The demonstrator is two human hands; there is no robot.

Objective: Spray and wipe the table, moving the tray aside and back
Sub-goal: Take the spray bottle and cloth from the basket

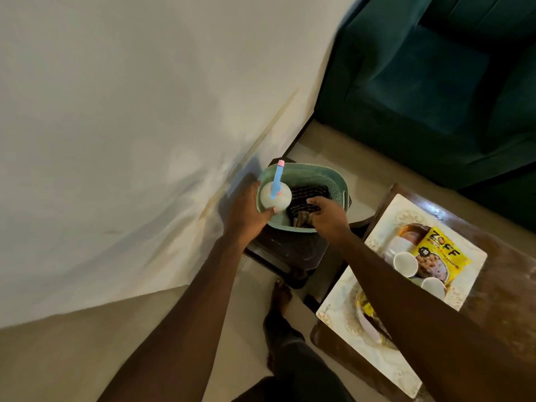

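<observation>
**Both hands in the basket, the surface off to the right**

The left hand (246, 210) is wrapped round the pale round body of the spray bottle (275, 195), thumb on its near side. The bottle stands upright at the left end of the teal basket (319, 172), its blue-and-pink nozzle pointing towards the basket's far rim.

Just beside it, the right hand (327, 216) lies on the dark striped cloth (307, 195) in the middle of the basket, fingers bent down onto it. Whether they have pinched it cannot be told.

The basket sits on a dark stool (284, 250) by the wall. The brown surface (499, 256) lies to the right of both hands, with the right forearm crossing over its left edge.

The tray (400, 207) sits there, carrying cups (405, 264) and a yellow packet (443, 253). The bottle and cloth must likely travel rightward, and the right hand is nearer the tray.
</observation>
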